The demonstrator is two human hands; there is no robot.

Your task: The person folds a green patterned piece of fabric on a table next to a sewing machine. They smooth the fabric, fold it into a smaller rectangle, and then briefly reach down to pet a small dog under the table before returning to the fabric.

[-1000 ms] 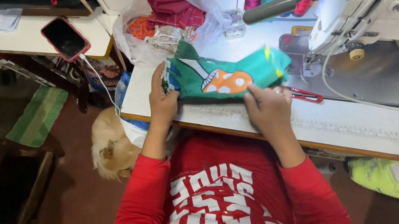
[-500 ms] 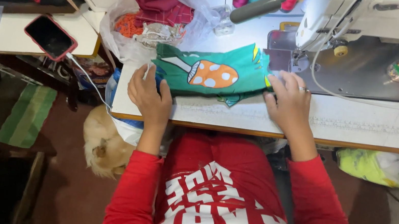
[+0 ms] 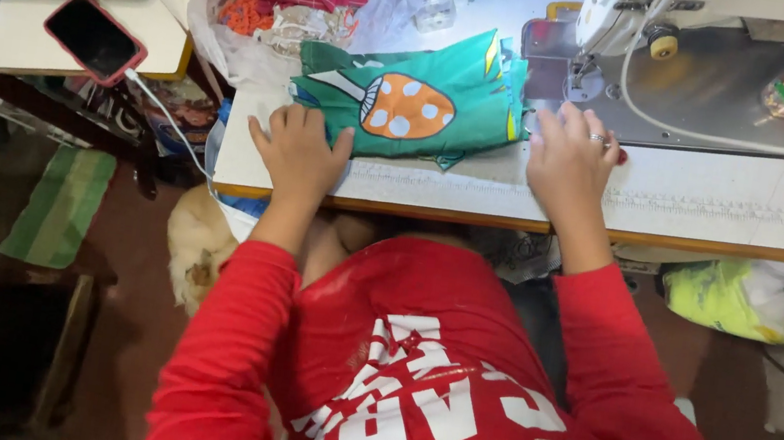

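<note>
Both hands lie flat and open, gripping nothing. Green mushroom-print cloth (image 3: 418, 102) stretches sideways before the sewing machine (image 3: 640, 21); left hand (image 3: 298, 149) presses its near-left corner, right hand (image 3: 572, 158) rests just off its right end.

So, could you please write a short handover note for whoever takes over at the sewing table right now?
Left hand: flat on the white table, fingertips at the left edge of the green mushroom-print fabric, holding nothing.
Right hand: spread flat just right of the fabric, near the sewing machine, empty.
Done: fabric lies folded by the machine bed.
Left: fabric is not yet under the needle; no stitching under way.
</note>
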